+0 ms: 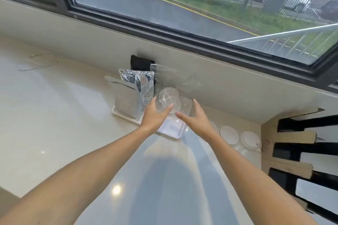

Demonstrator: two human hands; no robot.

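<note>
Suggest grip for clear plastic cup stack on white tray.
Likely grip the clear plastic cup stack by its round side walls, left hand and right hand coming from either side; its circular end faces the camera, loose film trailing behind.

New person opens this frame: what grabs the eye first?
Two bare forearms run up from the bottom edge, the left hand and right hand spread either side of a clear plastic cup with crinkled clear film behind it. The cup stands on a white tray under the window, beside silver foil bags. White lids lie on the counter to the right.
</note>
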